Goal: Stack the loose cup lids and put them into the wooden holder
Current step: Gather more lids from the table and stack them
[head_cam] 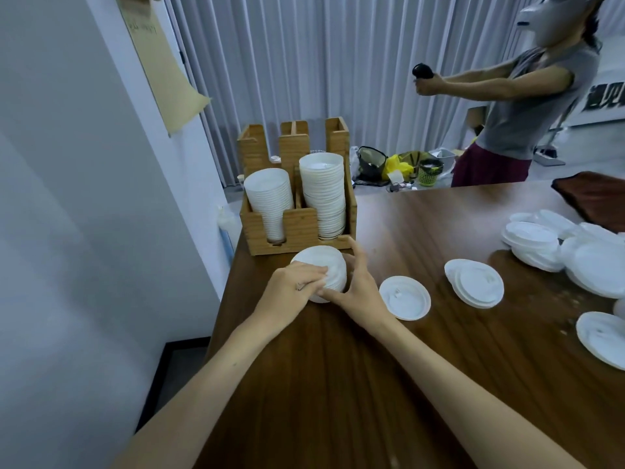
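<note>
— Why do you have both hands round that bundle of lids?

— Because a loose pile slips sideways. Your left hand presses across the near-left side and your right hand cups the right side, so both are closed on the bundle and keep its edges lined up. You hold it tilted, just in front of the wooden holder, at the far-left end of the tabletop.

— Where would you put it?

— Likely on the lids already in the holder's right slot; the left slot carries a stack of cups. That lid pile is already tall, so you will probably need to lift high and lower straight.

— And the rest?

— You still have work: one lid lies just right of your hand, a small pile farther right, and a heap at the far right.
</note>
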